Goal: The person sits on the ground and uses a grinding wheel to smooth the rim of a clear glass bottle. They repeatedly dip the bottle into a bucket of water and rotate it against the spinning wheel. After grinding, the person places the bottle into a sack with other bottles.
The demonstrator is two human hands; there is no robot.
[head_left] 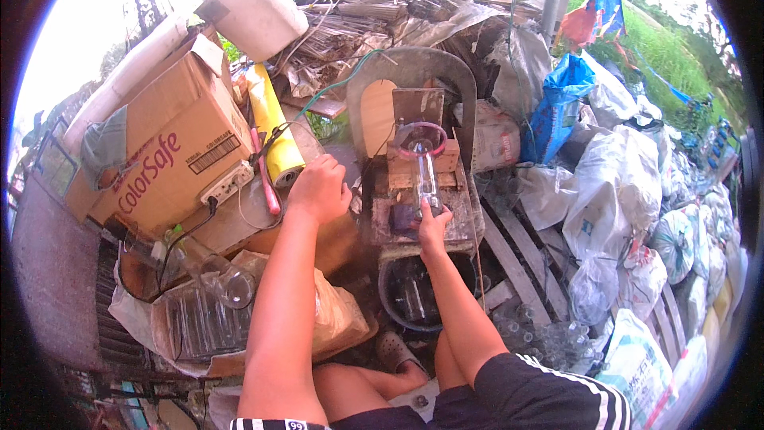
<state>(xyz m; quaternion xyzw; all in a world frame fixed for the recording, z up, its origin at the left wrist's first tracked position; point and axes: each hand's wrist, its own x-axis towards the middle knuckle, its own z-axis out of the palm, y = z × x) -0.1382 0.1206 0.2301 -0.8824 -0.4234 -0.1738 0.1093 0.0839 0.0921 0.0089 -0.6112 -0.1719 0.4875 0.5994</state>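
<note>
Here, my right grip point(435, 220) closes around the lower end of a clear bottle point(427, 179), its upper end at a purple ring point(444, 143); positioning it seems the step in hand, likely calling next for a steady hold. My left grip point(320, 189) curls near a yellow cylinder point(278, 135), contents untellable. A bucket point(383, 291) below and boxed bottles point(199, 322) crowd my reach.

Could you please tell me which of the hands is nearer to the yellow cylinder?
Left. The left hand is close beside the near end of the yellow cylinder; the right hand is farther off to the right, gripping a clear bottle.
</note>
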